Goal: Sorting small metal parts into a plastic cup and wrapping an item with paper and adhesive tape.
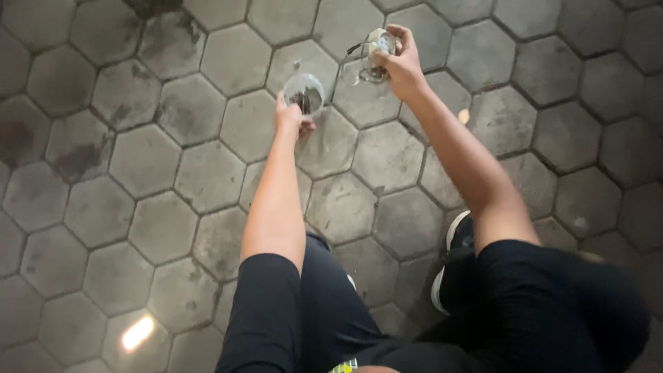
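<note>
Left hand (290,119) holds a glass (304,94) left of, perhaps below, the jug (373,59).

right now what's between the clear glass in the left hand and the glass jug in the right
Nothing: between the glass and jug, the head view shows only bare hexagonal paving.

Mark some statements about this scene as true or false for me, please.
1. The left hand holds a clear glass. True.
2. The right hand is empty. False: it grips a small glass object.
3. The ground is grass. False: it is hexagonal paving stones.
4. Both arms are stretched forward over the paving. True.
5. The two hands touch each other. False: they are apart.
</note>
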